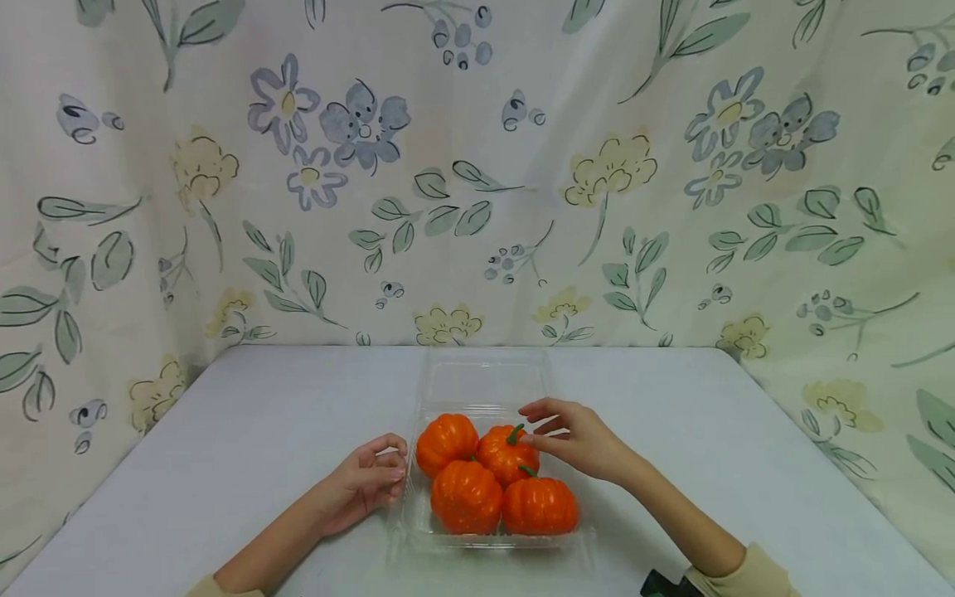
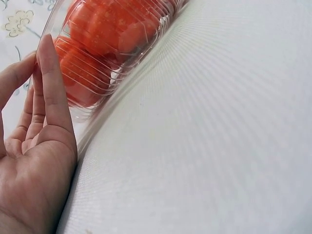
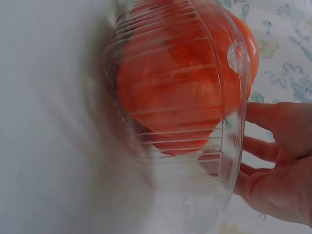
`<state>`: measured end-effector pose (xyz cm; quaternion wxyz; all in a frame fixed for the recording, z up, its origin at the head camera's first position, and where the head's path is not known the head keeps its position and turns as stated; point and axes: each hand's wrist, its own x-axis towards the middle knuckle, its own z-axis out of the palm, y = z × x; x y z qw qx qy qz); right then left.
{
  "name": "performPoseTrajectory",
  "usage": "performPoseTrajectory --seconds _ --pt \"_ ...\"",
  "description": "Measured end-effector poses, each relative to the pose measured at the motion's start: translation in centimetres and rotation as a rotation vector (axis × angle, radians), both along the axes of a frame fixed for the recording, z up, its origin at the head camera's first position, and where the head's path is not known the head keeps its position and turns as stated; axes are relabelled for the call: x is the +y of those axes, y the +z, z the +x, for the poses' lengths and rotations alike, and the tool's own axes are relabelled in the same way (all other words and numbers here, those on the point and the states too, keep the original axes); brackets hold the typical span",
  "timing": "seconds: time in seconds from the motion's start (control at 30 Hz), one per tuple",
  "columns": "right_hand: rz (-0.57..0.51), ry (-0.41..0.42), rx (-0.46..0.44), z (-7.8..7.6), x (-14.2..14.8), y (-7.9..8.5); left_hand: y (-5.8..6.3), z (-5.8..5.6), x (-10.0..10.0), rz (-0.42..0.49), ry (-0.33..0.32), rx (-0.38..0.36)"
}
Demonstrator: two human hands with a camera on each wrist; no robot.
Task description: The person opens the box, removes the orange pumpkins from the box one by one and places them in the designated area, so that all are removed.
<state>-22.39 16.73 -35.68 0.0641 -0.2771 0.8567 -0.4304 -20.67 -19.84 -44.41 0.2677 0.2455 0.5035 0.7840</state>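
Observation:
Several small orange toy pumpkins sit together in a clear plastic clamshell box (image 1: 485, 541). Green stems show on the back right pumpkin (image 1: 503, 458) and the front right pumpkin (image 1: 540, 508); the front left pumpkin (image 1: 466, 497) and back left pumpkin (image 1: 446, 445) are beside them. My left hand (image 1: 361, 485) rests at the box's left side, its fingertips right at the rim in the left wrist view. From the right, my right hand (image 1: 578, 435) reaches over the box wall with loosely bent fingers, thumb close by the back right pumpkin's stem.
The box's clear lid (image 1: 488, 381) lies folded back behind it on the white table (image 1: 313, 398). A floral cloth (image 1: 477, 166) hangs behind and at both sides. A dark object (image 1: 667, 585) shows by the right sleeve at the bottom edge.

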Motion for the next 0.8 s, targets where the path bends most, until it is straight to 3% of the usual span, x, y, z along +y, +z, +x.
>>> performPoseTrajectory --seconds 0.17,0.8 --pt "0.026 0.024 -0.030 0.4 -0.4 0.1 -0.1 -0.1 -0.1 -0.005 0.006 -0.003" --pt "0.058 -0.012 -0.136 1.0 -1.8 -0.1 0.5 0.2 0.1 -0.001 0.001 -0.013"
